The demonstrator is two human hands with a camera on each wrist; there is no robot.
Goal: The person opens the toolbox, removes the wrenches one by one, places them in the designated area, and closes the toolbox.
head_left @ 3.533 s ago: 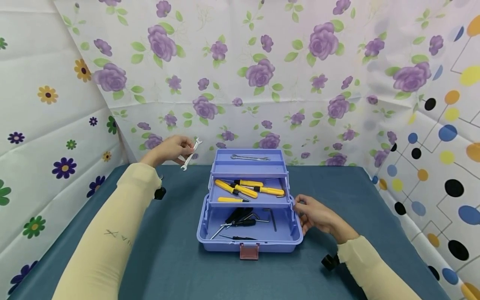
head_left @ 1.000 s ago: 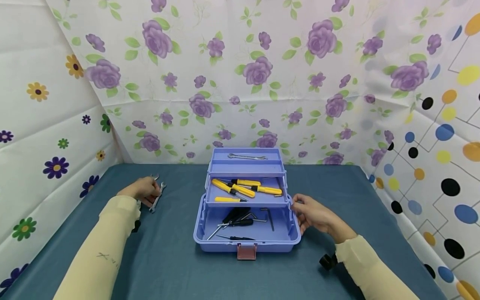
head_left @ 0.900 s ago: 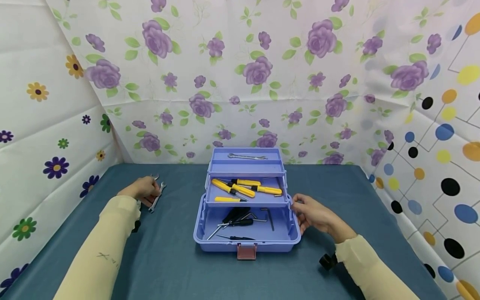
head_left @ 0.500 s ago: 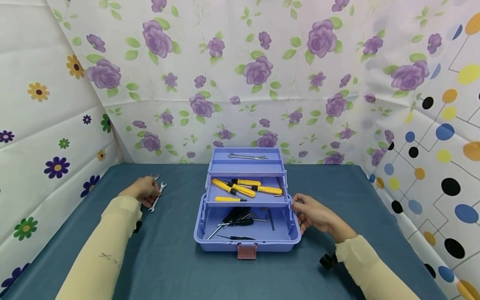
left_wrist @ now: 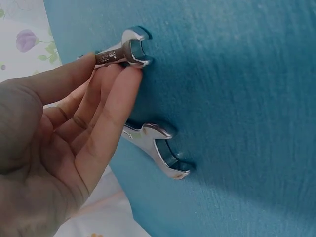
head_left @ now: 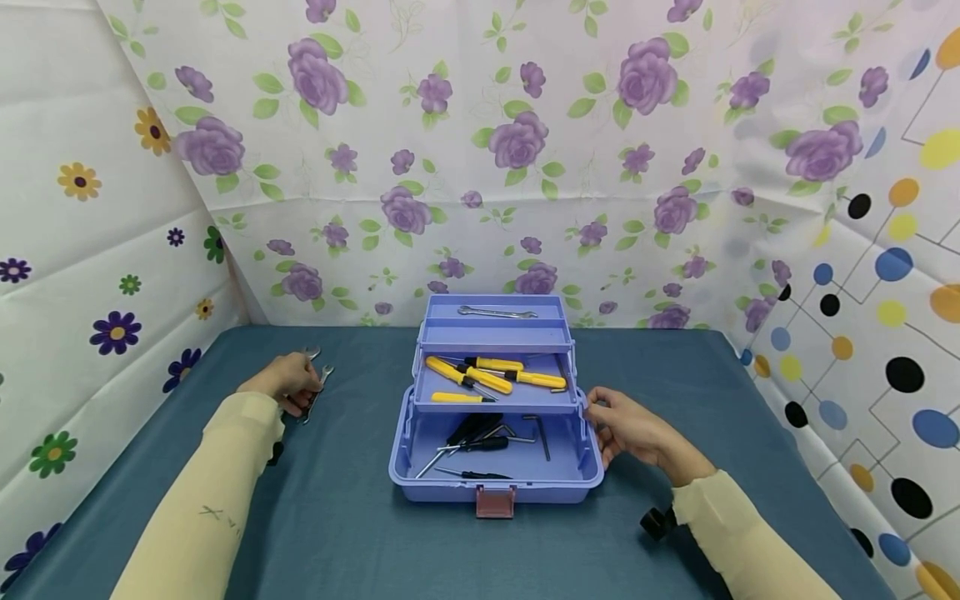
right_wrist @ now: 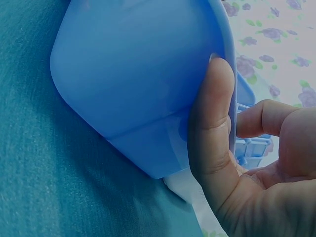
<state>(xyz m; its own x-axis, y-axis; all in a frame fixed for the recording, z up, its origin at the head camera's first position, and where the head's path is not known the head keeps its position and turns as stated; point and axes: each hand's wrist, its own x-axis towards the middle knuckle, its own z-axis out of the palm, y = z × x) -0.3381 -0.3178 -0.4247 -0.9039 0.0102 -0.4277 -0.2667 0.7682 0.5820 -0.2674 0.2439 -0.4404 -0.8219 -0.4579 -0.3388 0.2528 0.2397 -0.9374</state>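
My left hand point(head_left: 288, 382) lies low on the blue cloth at the left. In the left wrist view the left hand point(left_wrist: 74, 128) pinches a small silver wrench point(left_wrist: 129, 49) between thumb and fingers, with the wrench's head touching the cloth. A second silver wrench point(left_wrist: 160, 148) lies flat just beside it. In the head view the pinched wrench point(head_left: 321, 379) pokes out past the fingers. My right hand point(head_left: 626, 427) grips the right end of the open lilac toolbox point(head_left: 495, 492). The thumb point(right_wrist: 217, 133) presses on the outer wall point(right_wrist: 138, 74) and the fingers curl over the rim.
The toolbox's tiers stand open: a wrench point(head_left: 497, 313) on the top tray, yellow-handled screwdrivers point(head_left: 487, 377) on the middle one, black screwdrivers and hex keys point(head_left: 480, 442) in the bottom. A red latch point(head_left: 496, 502) faces me. Patterned sheets wall in the table on three sides.
Since 3.5 s ago my left hand has brought the wrench from up near the back wall down to the cloth at the left. Over the last second both hands stay still.
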